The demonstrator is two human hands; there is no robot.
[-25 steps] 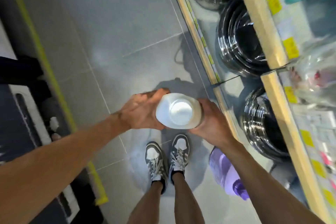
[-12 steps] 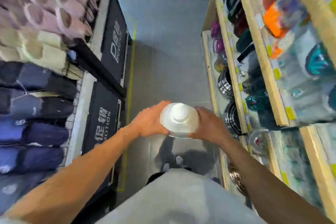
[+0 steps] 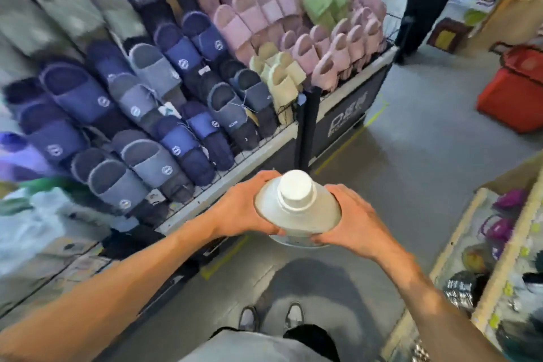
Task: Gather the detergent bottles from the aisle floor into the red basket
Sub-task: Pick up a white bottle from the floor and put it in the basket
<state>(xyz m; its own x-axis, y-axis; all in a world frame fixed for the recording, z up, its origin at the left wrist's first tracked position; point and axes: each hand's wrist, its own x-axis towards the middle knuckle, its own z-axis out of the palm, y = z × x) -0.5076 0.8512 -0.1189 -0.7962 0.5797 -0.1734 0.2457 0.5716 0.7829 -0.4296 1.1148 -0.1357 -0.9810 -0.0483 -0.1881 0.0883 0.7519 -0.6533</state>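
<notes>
- The left hand and right hand curl round the white, round-capped plastic detergent bottle, upright above the near aisle floor.
- It looks smooth, stiff and likely heavy; its wide body suits gripping.

Grey aisle floor: slipper rack stands on it, with a yellow tape line along the rack's base. A red basket sits across the aisle from the rack's far corner. Two shoes planted beside its near end
</notes>
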